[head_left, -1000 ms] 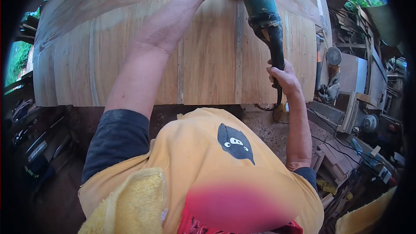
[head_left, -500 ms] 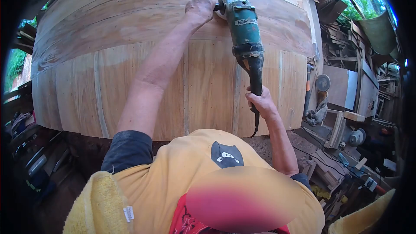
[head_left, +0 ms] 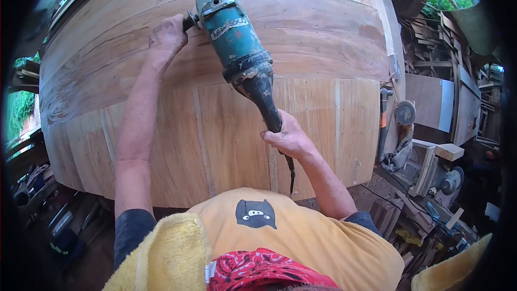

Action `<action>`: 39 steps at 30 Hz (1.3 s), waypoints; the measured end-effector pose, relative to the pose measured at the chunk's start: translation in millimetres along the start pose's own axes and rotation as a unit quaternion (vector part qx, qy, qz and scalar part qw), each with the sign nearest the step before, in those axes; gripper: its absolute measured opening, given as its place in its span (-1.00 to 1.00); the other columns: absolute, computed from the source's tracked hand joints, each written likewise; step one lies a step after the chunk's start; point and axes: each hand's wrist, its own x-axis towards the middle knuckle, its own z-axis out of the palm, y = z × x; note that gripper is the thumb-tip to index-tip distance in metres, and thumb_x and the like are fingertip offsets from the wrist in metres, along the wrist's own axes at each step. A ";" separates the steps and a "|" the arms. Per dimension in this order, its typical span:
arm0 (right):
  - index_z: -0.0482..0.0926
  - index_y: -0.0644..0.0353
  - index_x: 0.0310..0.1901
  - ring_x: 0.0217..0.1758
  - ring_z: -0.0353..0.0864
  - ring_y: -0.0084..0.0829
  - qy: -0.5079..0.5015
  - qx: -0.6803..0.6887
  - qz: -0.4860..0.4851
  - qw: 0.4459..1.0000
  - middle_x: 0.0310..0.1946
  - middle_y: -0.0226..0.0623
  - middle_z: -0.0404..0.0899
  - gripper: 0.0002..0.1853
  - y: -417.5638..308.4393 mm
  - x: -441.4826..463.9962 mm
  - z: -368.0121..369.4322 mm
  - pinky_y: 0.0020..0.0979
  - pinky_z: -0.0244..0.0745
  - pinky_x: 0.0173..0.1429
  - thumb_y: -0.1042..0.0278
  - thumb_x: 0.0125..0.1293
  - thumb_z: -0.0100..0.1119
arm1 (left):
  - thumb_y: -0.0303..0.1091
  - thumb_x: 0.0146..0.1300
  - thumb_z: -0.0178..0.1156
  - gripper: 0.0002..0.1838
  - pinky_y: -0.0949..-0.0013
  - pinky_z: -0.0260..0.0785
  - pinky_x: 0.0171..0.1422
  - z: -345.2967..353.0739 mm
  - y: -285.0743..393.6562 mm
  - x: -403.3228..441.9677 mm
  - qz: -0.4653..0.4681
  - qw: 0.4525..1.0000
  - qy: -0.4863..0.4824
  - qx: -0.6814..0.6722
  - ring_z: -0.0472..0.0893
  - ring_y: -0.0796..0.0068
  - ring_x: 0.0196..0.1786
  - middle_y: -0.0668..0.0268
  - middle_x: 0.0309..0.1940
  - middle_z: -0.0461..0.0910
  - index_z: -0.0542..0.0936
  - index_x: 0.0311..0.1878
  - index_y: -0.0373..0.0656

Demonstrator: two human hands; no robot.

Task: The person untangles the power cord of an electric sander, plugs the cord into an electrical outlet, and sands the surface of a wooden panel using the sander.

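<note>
A large green angle grinder (head_left: 234,35) with a black rear handle lies over the wooden panel (head_left: 156,145), its head pointing away and to the left. My left hand (head_left: 168,35) is closed round the black side handle at the grinder's head. Around the rear handle wraps my right hand (head_left: 288,133), close to where the cord leaves it. The panel is made of joined boards with pale seam lines and small fastener marks. The grinder's disc is hidden under its head, so I cannot tell whether it touches the wood.
Along the panel's right edge lie a hammer (head_left: 383,124) with an orange-and-black handle and a small grinder (head_left: 405,113). Another disc tool (head_left: 451,180) sits lower right, near a wooden block (head_left: 448,152). Timber offcuts (head_left: 431,48) are piled beyond. Cords run across the clutter below.
Both hands have moved left with the grinder. It has turned so its head leans further left, and its rear handle has come left too.
</note>
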 end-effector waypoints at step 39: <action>0.48 0.12 -0.20 -0.56 0.50 -0.55 0.047 0.025 -0.031 0.998 -0.57 -0.43 0.46 -0.66 0.3 19.4 -110.1 -0.38 0.42 -0.49 0.16 0.19 0.43 | -0.32 0.34 0.17 -0.66 0.01 0.57 0.25 0.1 115.2 84.7 0.053 0.997 0.006 0.049 0.72 0.00 0.17 0.03 0.07 0.74 0.68 0.16 0.00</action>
